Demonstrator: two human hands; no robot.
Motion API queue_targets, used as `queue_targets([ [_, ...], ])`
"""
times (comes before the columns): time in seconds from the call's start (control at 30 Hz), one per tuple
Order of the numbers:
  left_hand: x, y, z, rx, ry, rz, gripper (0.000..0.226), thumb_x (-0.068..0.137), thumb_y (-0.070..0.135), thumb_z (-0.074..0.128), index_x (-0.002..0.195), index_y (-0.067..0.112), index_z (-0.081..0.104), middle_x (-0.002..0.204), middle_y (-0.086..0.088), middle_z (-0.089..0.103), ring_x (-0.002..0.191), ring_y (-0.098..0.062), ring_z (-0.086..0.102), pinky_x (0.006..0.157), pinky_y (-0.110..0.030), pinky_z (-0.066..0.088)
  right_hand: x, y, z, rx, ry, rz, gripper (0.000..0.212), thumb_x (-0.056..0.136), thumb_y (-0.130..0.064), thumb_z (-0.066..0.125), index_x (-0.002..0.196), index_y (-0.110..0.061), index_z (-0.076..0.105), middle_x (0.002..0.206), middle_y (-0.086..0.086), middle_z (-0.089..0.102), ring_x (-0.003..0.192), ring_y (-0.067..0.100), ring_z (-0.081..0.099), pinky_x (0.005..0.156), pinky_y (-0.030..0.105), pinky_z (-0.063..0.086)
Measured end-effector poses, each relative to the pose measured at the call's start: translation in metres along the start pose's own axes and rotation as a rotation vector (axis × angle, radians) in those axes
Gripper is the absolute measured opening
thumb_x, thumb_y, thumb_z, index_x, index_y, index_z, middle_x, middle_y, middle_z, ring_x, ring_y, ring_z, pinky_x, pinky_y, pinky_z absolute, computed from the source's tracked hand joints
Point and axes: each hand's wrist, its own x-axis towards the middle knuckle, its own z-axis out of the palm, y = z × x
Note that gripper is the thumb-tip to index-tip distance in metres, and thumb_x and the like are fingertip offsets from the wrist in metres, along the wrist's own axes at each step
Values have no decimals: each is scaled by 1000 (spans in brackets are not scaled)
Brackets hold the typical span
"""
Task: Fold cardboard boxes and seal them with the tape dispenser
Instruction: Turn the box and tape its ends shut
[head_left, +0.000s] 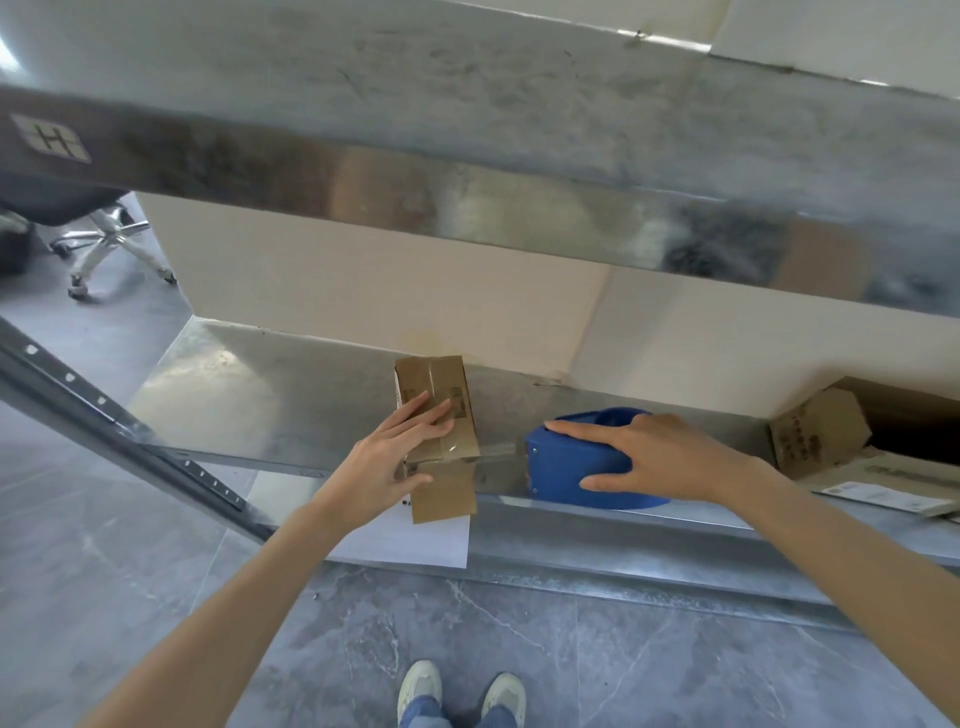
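2 shoes (460, 691) stand on the grey floor. The left hand (387, 460) presses flat on the small cardboard box (452, 395) at the metal shelf's (260, 395) front edge, fingers straight and together. The right hand (654, 457) grips the blue tape dispenser (571, 467) near it, fingers curled over. Clear tape (498, 451) spans box to dispenser. Further boxes (821, 431) lie far right.

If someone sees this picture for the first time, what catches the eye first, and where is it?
The bright blue plastic tape dispenser stands out first, gripped by the right hand on the grey metal shelf, right of centre. Just left of it, the left hand presses flat on a small brown cardboard box, and a strip of clear tape runs from box to dispenser.
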Motion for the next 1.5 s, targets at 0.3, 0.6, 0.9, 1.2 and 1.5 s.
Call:
queue_targets([
  [0.3,-1,-2,5,-15,26,-6,67,83,6,78,142,23,51,157,22,33,151,-6,14,101,-2,32,10,-23,16,-87,88,120,68,97,-61,40,153,-51,2,61,-3,47,60,11,47,65,30,49],
  [0.6,-1,-3,7,-15,38,-2,69,81,5,80,141,23,52,156,21,34,151,-7,15,101,-6,35,32,-60,26,-195,145,213,67,100,-55,38,156,-41,4,62,-2,39,50,12,37,44,27,26],
  [0.9,1,-6,11,14,58,-19,68,80,5,80,140,20,53,155,14,39,151,-8,17,115,-30,33,43,-91,40,-216,158,301,67,102,-53,34,157,-32,2,59,1,42,47,15,39,42,27,26],
  [1.2,7,0,8,-56,24,-22,62,79,3,80,134,21,59,152,23,40,149,-3,19,101,-29,50,72,-80,37,-116,156,347,66,101,-53,40,157,-28,15,89,7,65,58,20,50,43,30,29],
  [1.5,3,5,10,-59,44,-62,66,80,6,79,139,25,54,155,23,34,150,-1,14,107,-35,46,60,-18,66,280,291,422,68,95,-63,43,153,-48,10,118,6,67,96,28,63,78,37,54],
])
